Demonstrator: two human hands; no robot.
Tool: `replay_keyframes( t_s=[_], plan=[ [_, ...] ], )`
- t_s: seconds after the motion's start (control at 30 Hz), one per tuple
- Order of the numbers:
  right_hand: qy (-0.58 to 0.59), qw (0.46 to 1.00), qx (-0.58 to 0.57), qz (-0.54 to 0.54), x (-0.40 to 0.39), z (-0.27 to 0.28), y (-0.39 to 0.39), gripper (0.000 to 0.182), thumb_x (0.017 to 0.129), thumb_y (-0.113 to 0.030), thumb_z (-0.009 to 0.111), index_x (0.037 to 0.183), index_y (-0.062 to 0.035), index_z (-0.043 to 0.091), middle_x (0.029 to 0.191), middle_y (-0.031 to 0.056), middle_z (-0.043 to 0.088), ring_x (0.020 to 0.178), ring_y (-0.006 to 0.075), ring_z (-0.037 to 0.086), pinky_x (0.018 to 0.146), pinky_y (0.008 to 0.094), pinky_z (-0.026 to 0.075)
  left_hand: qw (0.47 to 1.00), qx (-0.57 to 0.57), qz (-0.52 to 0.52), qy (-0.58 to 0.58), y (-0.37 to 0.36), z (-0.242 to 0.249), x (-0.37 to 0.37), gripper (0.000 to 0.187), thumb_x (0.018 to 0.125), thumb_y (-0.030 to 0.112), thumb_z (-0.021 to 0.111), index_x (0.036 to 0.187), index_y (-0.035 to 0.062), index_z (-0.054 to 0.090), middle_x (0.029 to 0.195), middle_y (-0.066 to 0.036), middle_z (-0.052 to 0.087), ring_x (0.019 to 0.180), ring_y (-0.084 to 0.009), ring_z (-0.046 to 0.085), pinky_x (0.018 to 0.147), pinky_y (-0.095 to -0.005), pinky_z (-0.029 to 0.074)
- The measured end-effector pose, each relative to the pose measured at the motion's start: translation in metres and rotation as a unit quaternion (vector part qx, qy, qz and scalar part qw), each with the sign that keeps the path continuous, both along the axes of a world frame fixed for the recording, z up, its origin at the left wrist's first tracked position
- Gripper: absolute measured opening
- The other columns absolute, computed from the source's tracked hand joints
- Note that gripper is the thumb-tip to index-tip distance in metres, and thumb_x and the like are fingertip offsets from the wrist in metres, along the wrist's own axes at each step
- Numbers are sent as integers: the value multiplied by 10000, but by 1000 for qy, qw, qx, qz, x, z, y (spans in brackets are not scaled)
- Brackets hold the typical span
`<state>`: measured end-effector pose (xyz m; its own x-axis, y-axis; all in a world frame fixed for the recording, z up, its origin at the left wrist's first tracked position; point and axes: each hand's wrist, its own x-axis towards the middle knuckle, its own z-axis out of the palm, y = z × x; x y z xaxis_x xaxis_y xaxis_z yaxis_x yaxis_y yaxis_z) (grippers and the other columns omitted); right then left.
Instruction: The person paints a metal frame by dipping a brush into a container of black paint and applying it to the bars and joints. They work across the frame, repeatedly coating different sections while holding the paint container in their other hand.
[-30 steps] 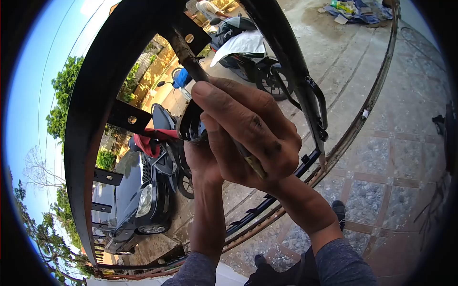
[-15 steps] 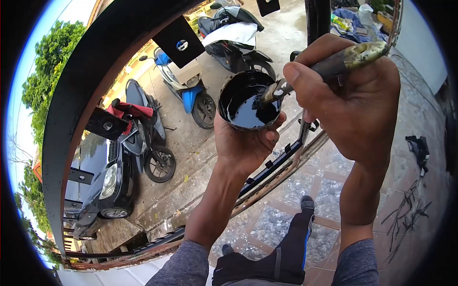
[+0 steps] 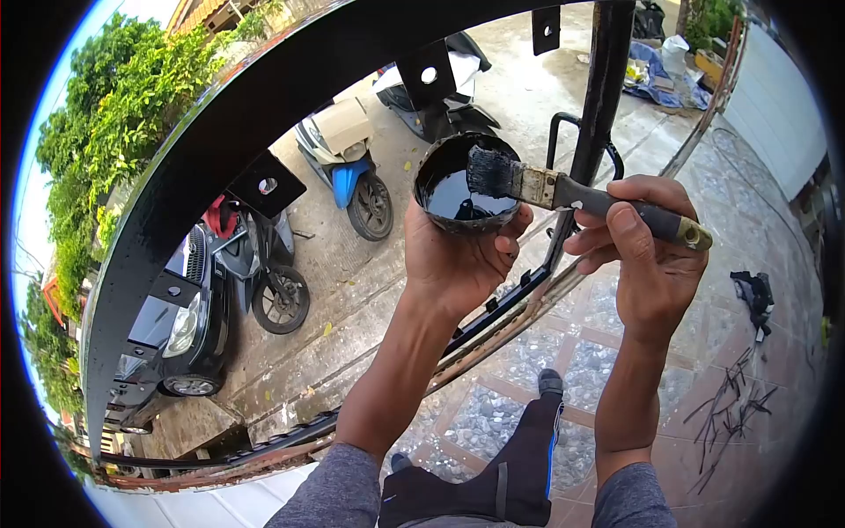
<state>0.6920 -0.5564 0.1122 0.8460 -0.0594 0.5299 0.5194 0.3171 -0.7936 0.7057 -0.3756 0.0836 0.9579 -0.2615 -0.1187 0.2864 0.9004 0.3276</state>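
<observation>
My left hand holds a small round can from below, its fingers curled about the lower side. Glossy black paint fills part of the can, and dark smears coat its rim. In my right hand is a flat paintbrush, gripped by its dark, worn handle between thumb and fingers. Its black-coated bristles lie over the can's opening, close to the right rim. Beyond the can curves a black metal frame with square tabs, each with a hole, such as one tab at left.
An upright black post stands just beyond the brush. Behind the frame are a blue-and-white scooter, a dark motorbike and a black car. Dark scraps and thin black strips lie on the tiled floor at right.
The brush has come up out of the paint and turned nearly level, its bristles now showing above the can. My right hand has moved lower and shifted its grip; the view has swung slightly.
</observation>
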Motion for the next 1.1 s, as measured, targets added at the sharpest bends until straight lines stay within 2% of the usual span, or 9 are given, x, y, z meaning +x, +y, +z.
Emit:
replay_keyframes(
  t_s=[0.07,0.17,0.3,0.43,0.47,0.6,0.67,0.83,1.1],
  plan=[
    [36,998,53,1,-6,-8,1,197,943,-103,572,1042,57,633,777,155,686,619,201,701,492,255,574,1000,-10,-12,-8,3,-2,-1,561,974,521,372,1142,57,639,955,-97,708,857,-277,702,538,-262,565],
    [18,997,67,14,-9,-24,-5,208,939,-94,558,1048,53,657,800,169,697,627,205,704,496,257,575,999,-15,-22,-31,6,-10,-2,557,952,501,472,1252,43,580,1126,-138,614,957,-242,550,590,-255,529],
    [83,996,22,3,-9,-21,-19,154,904,-37,619,1011,57,677,778,147,692,639,192,705,492,249,571,999,-12,-29,-32,6,-22,3,544,951,481,482,1278,57,576,1173,-145,615,950,-252,559,596,-257,530],
    [65,984,-165,12,1,-7,-43,143,878,-4,666,1005,59,677,776,120,695,604,126,664,485,194,506,999,6,-18,-49,6,-28,7,551,952,464,483,1324,64,552,1221,-154,614,945,-257,568,602,-258,528],
    [75,975,-205,29,4,-2,-47,163,864,-3,682,1019,50,681,776,103,690,590,87,613,515,191,461,998,11,-19,-54,6,-28,9,554,952,460,483,1337,67,544,1230,-156,613,945,-258,570,603,-259,527],
    [15,938,-347,14,16,7,-52,204,864,-23,670,1062,26,677,782,62,662,640,86,588,591,210,455,998,6,-12,-59,4,-21,12,582,945,436,501,1387,57,499,1200,-164,618,970,-257,563,602,-257,519],
    [-79,935,-347,2,30,0,-50,209,872,-8,645,1076,20,680,810,63,663,648,92,594,585,219,455,998,-6,-9,-62,3,-15,11,578,942,424,509,1374,39,500,1169,-160,620,992,-250,553,602,-258,514],
    [-119,949,-291,-21,36,-8,-37,245,884,17,618,1117,2,694,841,71,649,696,95,589,591,217,428,997,-17,-22,-74,10,-8,16,552,937,415,519,1300,0,531,1142,-154,618,1039,-243,547,636,-266,504],
    [-187,918,-328,-124,35,-13,-24,289,873,-22,668,1155,-58,720,869,52,646,731,95,542,559,236,345,995,-10,-40,-94,19,5,16,581,959,425,487,1369,13,497,1181,-157,609,1061,-248,550,651,-274,497]
  ],
)
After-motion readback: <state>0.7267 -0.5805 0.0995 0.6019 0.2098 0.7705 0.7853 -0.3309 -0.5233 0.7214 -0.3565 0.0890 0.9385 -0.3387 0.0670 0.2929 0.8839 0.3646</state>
